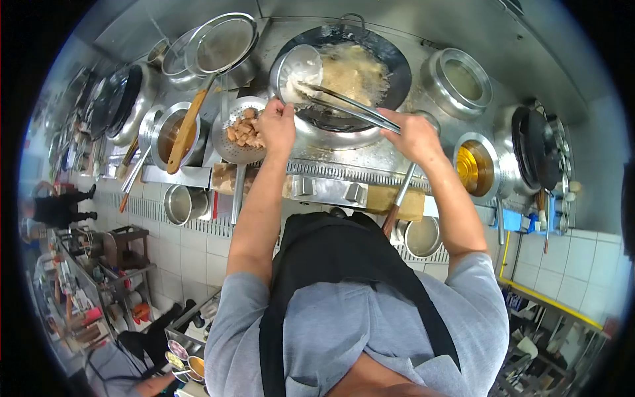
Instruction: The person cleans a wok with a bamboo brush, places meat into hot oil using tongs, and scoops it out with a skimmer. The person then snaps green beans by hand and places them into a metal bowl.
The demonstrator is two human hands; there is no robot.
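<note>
My left hand [276, 124] is closed on the near rim of a metal bowl [305, 58], which is tilted over the left side of a wok [399, 73]. Pale, wet-looking pieces [296, 91] lie in the bowl. My right hand [415, 137] grips metal tongs [350, 106], whose tips reach into the bowl at those pieces. Foamy, bubbling oil [354, 74] fills much of the wok, and pale pieces in it are partly hidden by foam. Beside my left wrist, a perforated skimmer [228, 151] carries browned chunks [245, 131].
A wooden-handled strainer [188, 132] lies across pots on the left. A pot of amber oil [468, 167] and a lidded-looking round metal pot [458, 83] stand on the right. A ladle handle [400, 192] sticks out over the front edge. Another person [59, 208] is far left.
</note>
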